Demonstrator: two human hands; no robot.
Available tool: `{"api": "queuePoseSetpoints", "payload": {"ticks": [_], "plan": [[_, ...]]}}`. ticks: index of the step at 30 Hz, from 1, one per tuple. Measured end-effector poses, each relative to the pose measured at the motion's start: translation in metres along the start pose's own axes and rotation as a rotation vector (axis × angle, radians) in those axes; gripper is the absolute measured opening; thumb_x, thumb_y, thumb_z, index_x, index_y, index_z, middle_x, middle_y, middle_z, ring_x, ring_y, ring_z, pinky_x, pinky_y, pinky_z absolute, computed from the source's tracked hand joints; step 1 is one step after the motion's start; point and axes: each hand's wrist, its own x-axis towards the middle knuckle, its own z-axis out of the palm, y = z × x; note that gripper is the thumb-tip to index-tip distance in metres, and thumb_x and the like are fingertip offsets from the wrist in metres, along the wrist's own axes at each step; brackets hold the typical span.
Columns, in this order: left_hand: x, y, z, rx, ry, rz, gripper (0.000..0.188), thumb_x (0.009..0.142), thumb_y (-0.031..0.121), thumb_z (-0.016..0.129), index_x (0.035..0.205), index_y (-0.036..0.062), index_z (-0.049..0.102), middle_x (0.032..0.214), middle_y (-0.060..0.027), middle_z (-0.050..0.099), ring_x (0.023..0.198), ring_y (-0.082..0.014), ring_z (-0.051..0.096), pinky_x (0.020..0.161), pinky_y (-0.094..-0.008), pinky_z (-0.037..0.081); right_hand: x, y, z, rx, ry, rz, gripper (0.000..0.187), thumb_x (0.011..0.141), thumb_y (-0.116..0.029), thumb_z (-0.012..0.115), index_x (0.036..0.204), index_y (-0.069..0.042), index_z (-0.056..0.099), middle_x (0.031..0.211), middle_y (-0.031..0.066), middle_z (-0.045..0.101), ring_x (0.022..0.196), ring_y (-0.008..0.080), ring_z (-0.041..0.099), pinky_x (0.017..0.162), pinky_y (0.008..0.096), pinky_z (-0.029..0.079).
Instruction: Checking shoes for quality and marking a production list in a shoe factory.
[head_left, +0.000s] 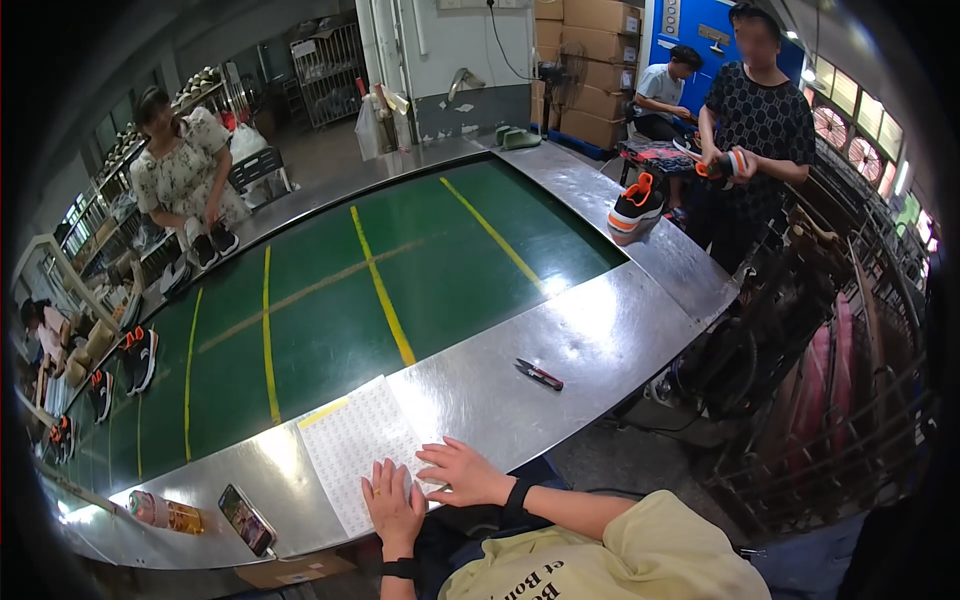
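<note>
A white printed sheet [352,447] with a yellow strip along its far edge lies on the metal tabletop before me. My left hand [396,507] rests over its near part, fingers stretched out and palm down. Beside it, my right hand [464,473] reaches in from the right, its fingers spread over the sheet's near right edge. Neither hand visibly grips anything. To the right of the sheet lies a pair of small thread snips [540,375] with dark handles.
Left of the sheet are a phone [247,521] and a bottle of amber liquid [165,513]. A green conveyor belt [320,310] with yellow lines runs beyond, carrying black-and-orange shoes [140,358] at left. A sneaker [637,208] stands at the far right corner. Co-workers on both sides handle shoes.
</note>
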Motion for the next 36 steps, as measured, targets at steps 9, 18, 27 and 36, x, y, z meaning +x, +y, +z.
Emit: {"api": "queuePoseSetpoints", "payload": {"ticks": [9,18,27,36], "plan": [[-0.002,-0.008,0.002,0.037,-0.002,-0.009,0.035,0.08,0.018,0.059,0.113,0.0053,0.057,0.128,-0.0163,0.051,0.126,-0.0342,0.041,0.107,-0.054,0.024,0.002,0.0,0.007,0.009,0.02,0.014,0.034,0.078,-0.033,0.066,0.105,-0.012,0.062,0.127,0.013,0.052,0.124,0.0289,0.044,0.105,0.0488,0.03],[-0.001,-0.005,0.008,0.024,-0.015,-0.015,0.036,0.08,0.018,0.058,0.113,0.0048,0.057,0.13,-0.0171,0.049,0.127,-0.035,0.039,0.108,-0.0534,0.022,-0.001,0.004,0.003,0.024,-0.04,0.021,0.036,0.078,-0.033,0.065,0.106,-0.011,0.059,0.129,0.0141,0.05,0.126,0.0289,0.042,0.106,0.0485,0.029],[-0.007,-0.012,0.007,0.034,0.008,-0.041,0.037,0.078,0.018,0.06,0.113,0.006,0.058,0.129,-0.0155,0.051,0.125,-0.0337,0.042,0.106,-0.0545,0.024,0.003,0.004,0.011,0.042,-0.017,-0.029,0.035,0.077,-0.032,0.067,0.104,-0.011,0.061,0.126,0.0142,0.052,0.122,0.0296,0.045,0.103,0.0478,0.032],[0.006,-0.001,0.007,-0.057,0.055,-0.025,0.039,0.08,0.021,0.059,0.115,0.0067,0.056,0.13,-0.0133,0.05,0.126,-0.0316,0.043,0.103,-0.0557,0.028,0.012,0.0,-0.005,-0.006,0.037,-0.02,0.034,0.067,-0.022,0.075,0.096,-0.008,0.064,0.116,0.0151,0.056,0.109,0.0338,0.052,0.093,0.0474,0.038]]}}
